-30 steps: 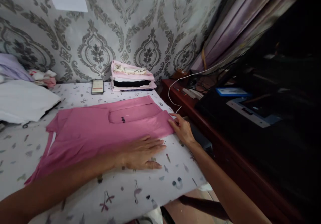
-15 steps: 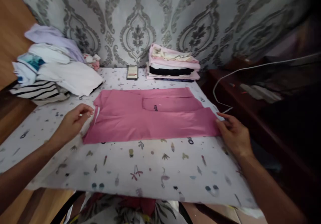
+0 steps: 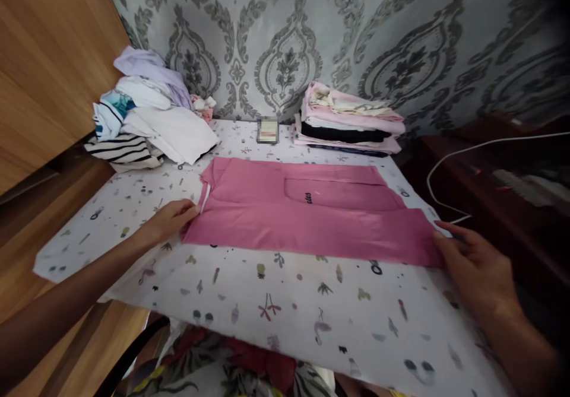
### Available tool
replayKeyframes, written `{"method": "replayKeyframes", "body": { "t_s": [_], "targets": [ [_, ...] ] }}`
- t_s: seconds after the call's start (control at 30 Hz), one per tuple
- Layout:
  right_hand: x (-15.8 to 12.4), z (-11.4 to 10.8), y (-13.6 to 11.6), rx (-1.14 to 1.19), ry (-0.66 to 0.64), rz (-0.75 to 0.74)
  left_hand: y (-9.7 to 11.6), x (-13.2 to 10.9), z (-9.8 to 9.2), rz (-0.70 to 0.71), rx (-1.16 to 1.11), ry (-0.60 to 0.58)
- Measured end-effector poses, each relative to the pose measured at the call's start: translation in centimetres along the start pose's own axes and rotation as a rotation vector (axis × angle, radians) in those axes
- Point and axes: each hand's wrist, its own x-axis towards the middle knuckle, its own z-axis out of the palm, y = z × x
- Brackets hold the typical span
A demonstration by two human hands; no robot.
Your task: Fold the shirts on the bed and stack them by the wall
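A pink shirt [image 3: 267, 225] lies partly folded on the table, its near and far sides turned in over the middle. Dark lettering, partly covered, shows in the gap between the folds. A white strip edges its left end. My left hand [image 3: 176, 219] has its fingers pressed together at the shirt's near left edge. At the right end, my right hand [image 3: 478, 266] pinches the near corner, thumb on top and index finger stretched out beyond the cloth.
A patterned white cloth [image 3: 276, 290] covers the table. Loose clothes [image 3: 169, 130] are heaped at the back left, and a folded stack [image 3: 347, 133] stands at the back right. Between them is a small blurred box [image 3: 268, 130]. A white cable [image 3: 449, 156] hangs on the right.
My left hand has closed in on the shirt's left edge. The right hand has drawn the near right corner slightly toward me. The view has swung left.
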Motion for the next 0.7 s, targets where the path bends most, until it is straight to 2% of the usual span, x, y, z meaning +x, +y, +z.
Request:
{"method": "replayKeyframes", "body": {
  "t_s": [0.2,0.27,0.37,0.53,0.7],
  "targets": [
    [0.5,0.7,0.0,0.161,-0.010,0.038,0.0,0.3,0.5,0.000,-0.084,-0.065],
    [0.5,0.7,-0.1,0.205,-0.032,0.063,0.1,0.1,0.5,-0.017,-0.183,-0.060],
    [0.5,0.6,-0.2,0.287,-0.033,0.079,0.5,-0.6,0.5,-0.114,-0.366,-0.073],
    [0.2,0.4,-0.1,0.298,-0.058,0.031,1.2,-1.5,0.7,-0.298,-0.519,-0.103],
    [0.1,-0.2,0.0,0.322,-0.109,-0.063,1.5,-2.4,1.0,-0.318,-0.629,-0.050]
  ]
}}
